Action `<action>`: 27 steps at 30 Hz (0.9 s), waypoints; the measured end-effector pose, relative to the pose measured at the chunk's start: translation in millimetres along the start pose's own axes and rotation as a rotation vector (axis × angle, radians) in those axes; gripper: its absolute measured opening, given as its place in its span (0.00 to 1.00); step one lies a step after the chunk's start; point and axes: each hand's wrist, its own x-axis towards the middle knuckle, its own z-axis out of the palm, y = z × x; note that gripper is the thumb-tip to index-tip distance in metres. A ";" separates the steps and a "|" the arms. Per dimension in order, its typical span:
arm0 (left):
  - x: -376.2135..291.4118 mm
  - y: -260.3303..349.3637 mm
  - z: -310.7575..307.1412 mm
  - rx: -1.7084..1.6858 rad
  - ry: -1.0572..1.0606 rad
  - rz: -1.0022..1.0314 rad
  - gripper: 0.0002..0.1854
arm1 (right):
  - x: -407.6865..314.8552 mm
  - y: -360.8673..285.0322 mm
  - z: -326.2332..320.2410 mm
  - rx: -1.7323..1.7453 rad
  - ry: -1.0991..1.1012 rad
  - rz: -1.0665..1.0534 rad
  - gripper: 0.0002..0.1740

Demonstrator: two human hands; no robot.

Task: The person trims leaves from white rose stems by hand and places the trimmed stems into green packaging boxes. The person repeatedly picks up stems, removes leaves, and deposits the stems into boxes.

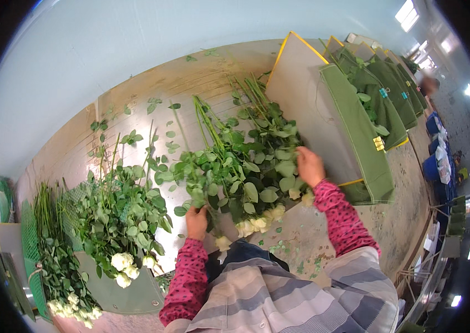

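Bunches of white roses with long leafy stems lie on a metal-topped table (133, 112). My left hand (196, 223) is shut on a rose stem just above its pale bloom (223, 243), at the near side of the middle pile (235, 166). My right hand (311, 166) is at the right side of that pile, among leaves and over pale blooms; its fingers are partly hidden and blurred, so its hold is unclear. Cream roses (256, 224) from the pile point towards my body. Another bunch (122, 216) with white blooms lies to the left of my left hand.
At the far left, more roses (58, 254) lie by green netting (31, 254). Right of the pile stand grey boards with green cloth (351, 133) and binder clips (378, 143). Loose leaves (153, 105) are scattered on the table. Blue buckets (430, 167) stand farther right.
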 end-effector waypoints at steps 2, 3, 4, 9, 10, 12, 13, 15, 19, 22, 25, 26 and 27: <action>11.7 -27.8 10.3 -0.016 -0.002 -0.004 0.08 | 10.6 43.7 3.6 -0.355 -0.119 0.071 0.14; 15.5 -34.3 18.9 -0.027 -0.017 -0.005 0.08 | 7.9 66.3 7.5 -0.392 -0.135 0.095 0.15; 15.7 -34.8 24.2 0.051 -0.010 0.018 0.09 | 6.1 69.2 9.9 -0.426 -0.224 0.155 0.16; 10.6 -13.4 42.3 0.382 0.036 0.035 0.13 | -8.2 39.5 2.8 -0.361 -0.099 0.146 0.18; 12.3 -11.7 41.1 0.397 0.054 0.074 0.13 | -8.1 22.0 -3.7 -0.271 -0.016 0.051 0.19; 16.4 -12.4 41.8 0.422 0.078 0.152 0.13 | -10.9 -16.9 -13.6 -0.049 0.033 -0.056 0.20; 14.4 -4.8 49.0 0.450 0.067 0.157 0.13 | -15.3 -33.9 -12.9 0.078 -0.002 -0.064 0.21; 5.5 21.5 65.5 0.509 0.061 0.169 0.12 | -26.8 -58.3 7.1 0.311 -0.149 -0.104 0.21; 6.0 24.0 62.6 0.862 0.043 0.112 0.16 | -55.3 -139.8 24.1 0.634 -0.249 -0.142 0.18; -0.5 15.8 22.0 0.659 0.156 0.375 0.16 | -87.6 -187.9 52.7 1.016 -0.486 -0.061 0.15; -15.1 19.5 -67.1 0.702 0.413 0.376 0.13 | -124.1 -216.3 102.3 1.058 -0.749 -0.031 0.15; -22.7 33.2 -94.8 0.843 0.541 0.429 0.12 | -133.7 -220.2 126.1 1.126 -0.810 0.009 0.15; -25.7 40.1 -128.9 0.991 0.592 0.383 0.14 | -142.7 -226.7 144.9 1.192 -0.872 0.050 0.16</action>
